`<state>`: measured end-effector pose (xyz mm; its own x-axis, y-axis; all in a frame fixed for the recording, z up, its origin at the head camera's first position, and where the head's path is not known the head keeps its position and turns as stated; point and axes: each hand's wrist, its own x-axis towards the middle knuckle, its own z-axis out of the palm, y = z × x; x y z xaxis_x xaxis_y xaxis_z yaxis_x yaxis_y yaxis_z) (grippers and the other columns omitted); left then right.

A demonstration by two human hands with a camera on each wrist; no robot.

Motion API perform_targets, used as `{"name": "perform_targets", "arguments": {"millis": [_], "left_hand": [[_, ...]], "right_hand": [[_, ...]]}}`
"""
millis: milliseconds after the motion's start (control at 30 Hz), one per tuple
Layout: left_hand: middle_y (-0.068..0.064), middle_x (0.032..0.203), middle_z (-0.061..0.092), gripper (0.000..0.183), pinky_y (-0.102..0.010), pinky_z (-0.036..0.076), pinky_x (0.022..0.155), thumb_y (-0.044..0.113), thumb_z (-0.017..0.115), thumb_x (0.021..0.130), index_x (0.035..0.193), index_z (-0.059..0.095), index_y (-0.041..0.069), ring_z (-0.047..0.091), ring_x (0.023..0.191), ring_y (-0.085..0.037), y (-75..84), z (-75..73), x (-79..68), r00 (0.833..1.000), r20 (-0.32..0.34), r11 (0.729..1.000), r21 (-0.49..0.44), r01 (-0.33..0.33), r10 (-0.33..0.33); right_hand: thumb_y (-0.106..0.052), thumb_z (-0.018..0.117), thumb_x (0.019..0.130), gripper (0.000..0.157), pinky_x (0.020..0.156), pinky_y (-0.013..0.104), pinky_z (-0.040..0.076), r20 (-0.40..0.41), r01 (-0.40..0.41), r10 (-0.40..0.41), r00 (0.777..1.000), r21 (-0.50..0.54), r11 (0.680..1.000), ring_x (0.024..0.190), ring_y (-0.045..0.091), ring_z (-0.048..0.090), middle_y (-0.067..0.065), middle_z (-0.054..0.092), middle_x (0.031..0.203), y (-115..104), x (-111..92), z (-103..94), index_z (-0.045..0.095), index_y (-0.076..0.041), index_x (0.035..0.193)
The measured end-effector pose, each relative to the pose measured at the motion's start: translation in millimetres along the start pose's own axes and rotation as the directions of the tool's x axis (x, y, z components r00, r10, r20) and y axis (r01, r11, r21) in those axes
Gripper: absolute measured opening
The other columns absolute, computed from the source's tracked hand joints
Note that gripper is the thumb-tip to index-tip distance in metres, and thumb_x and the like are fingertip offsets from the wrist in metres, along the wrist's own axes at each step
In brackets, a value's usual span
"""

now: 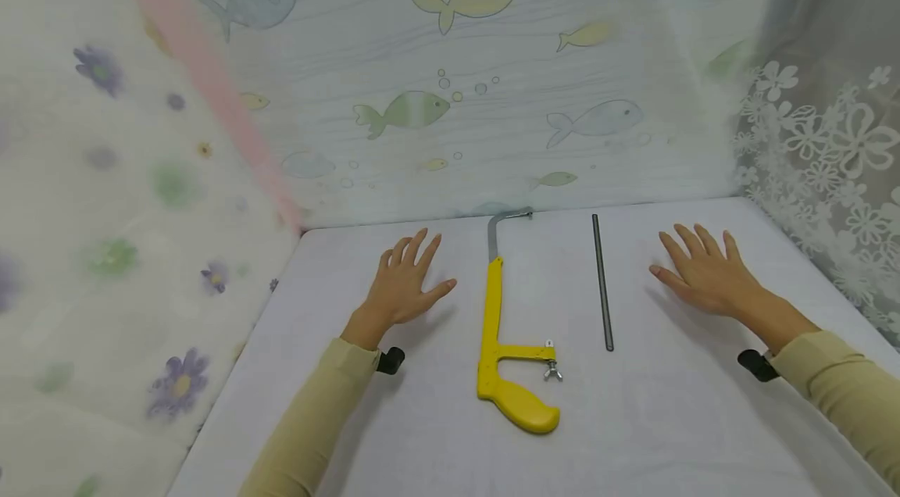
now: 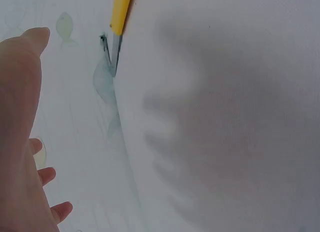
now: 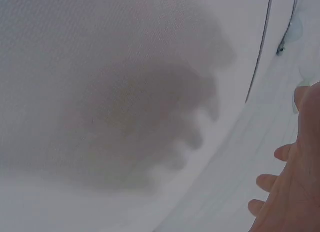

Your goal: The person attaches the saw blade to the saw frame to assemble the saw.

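A yellow-handled hacksaw frame lies on the white table, its grey metal end pointing away and a wing nut at its near arm. No blade spans the frame. To its right lies a thin dark grey rod or strip, apart from the frame. My left hand, fingers spread, hovers left of the hacksaw frame and touches nothing. On the other side, my right hand hovers with spread fingers to the right of the strip, also holding nothing. Both wrist views show the hands' shadows on the cloth.
The table is covered in white cloth. Behind it hangs a fish-print curtain, with a flower-print curtain on the left and a sheer lace curtain on the right. A dark wrist strap piece shows at the right cuff.
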<state>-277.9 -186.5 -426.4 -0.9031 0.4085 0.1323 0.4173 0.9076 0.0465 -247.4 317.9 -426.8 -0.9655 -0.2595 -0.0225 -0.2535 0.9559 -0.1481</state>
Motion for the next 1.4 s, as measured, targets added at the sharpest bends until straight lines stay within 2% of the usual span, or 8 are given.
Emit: {"name": "perform_targets", "arguments": {"millis": [200,367,567,767,967,1167,1400], "left_hand": [[-0.006,0.171,0.010,0.087,-0.060,0.022,0.117,0.073,0.038,0.098,0.166,0.011,0.026,0.020,0.150,-0.035,11.7,-1.9,-0.4,1.000,0.007,1.000,-0.011,-0.025,0.025],[-0.006,0.170,0.012,0.088,-0.060,0.024,0.117,0.073,0.039,0.098,0.166,0.012,0.025,0.020,0.150,-0.033,18.1,-1.3,-2.1,0.999,0.013,0.999,0.001,-0.039,0.039],[-0.009,0.170,0.015,0.089,-0.060,0.026,0.116,0.071,0.045,0.097,0.165,0.014,0.022,0.022,0.150,-0.035,23.7,-1.2,-4.7,0.998,0.011,0.998,-0.012,-0.058,0.058],[-0.008,0.170,0.013,0.089,-0.059,0.026,0.117,0.069,0.046,0.098,0.166,0.011,0.023,0.020,0.151,-0.034,27.1,2.6,-5.5,0.996,0.027,0.995,-0.040,-0.088,0.089],[-0.008,0.168,0.018,0.088,-0.059,0.026,0.117,0.064,0.053,0.099,0.165,0.014,0.020,0.021,0.151,-0.034,29.4,1.4,-9.7,0.994,0.021,0.991,-0.086,-0.107,0.109],[-0.007,0.165,0.027,0.082,-0.056,0.031,0.115,0.055,0.058,0.100,0.164,0.022,0.017,0.027,0.149,-0.029,34.3,1.9,-7.1,0.988,0.012,0.974,-0.167,-0.151,0.155],[-0.007,0.159,0.037,0.078,-0.053,0.036,0.113,0.044,0.069,0.098,0.159,0.032,0.014,0.035,0.144,-0.028,40.6,-0.9,-8.4,0.980,0.001,0.950,-0.249,-0.191,0.197]], "right_hand": [[-0.054,0.034,0.109,0.079,0.110,0.078,-0.002,-0.029,0.009,-0.009,1.000,0.017,1.000,0.145,0.061,0.006,0.036,0.013,0.160,-1.8,-2.2,2.8,0.021,0.007,0.157],[-0.051,0.037,0.109,0.079,0.108,0.079,0.004,-0.041,0.021,-0.018,0.999,0.077,0.997,0.142,0.063,0.012,0.039,0.016,0.158,-4.3,-4.3,5.4,0.021,0.010,0.156],[-0.045,0.047,0.107,0.079,0.106,0.081,0.011,-0.046,0.041,-0.033,0.998,0.164,0.986,0.138,0.064,0.017,0.041,0.018,0.155,-11.5,-6.2,9.1,0.021,0.013,0.154],[-0.039,0.055,0.105,0.080,0.107,0.076,0.017,-0.057,0.059,-0.048,0.997,0.212,0.975,0.137,0.064,0.020,0.044,0.020,0.153,-15.6,-8.0,11.3,0.020,0.015,0.153],[-0.033,0.064,0.101,0.086,0.108,0.075,0.021,-0.041,0.081,-0.073,0.997,0.285,0.955,0.139,0.064,0.019,0.045,0.019,0.154,-21.2,-5.3,11.1,0.017,0.016,0.154],[-0.028,0.064,0.101,0.085,0.106,0.075,0.024,-0.019,0.058,-0.055,0.998,0.322,0.945,0.136,0.065,0.021,0.048,0.019,0.150,-24.0,-5.2,9.2,0.015,0.021,0.151],[-0.024,0.063,0.101,0.079,0.101,0.072,0.036,-0.035,0.035,-0.025,0.999,0.361,0.932,0.125,0.062,0.039,0.049,0.029,0.140,-30.4,0.4,6.0,0.020,0.027,0.144]]}}
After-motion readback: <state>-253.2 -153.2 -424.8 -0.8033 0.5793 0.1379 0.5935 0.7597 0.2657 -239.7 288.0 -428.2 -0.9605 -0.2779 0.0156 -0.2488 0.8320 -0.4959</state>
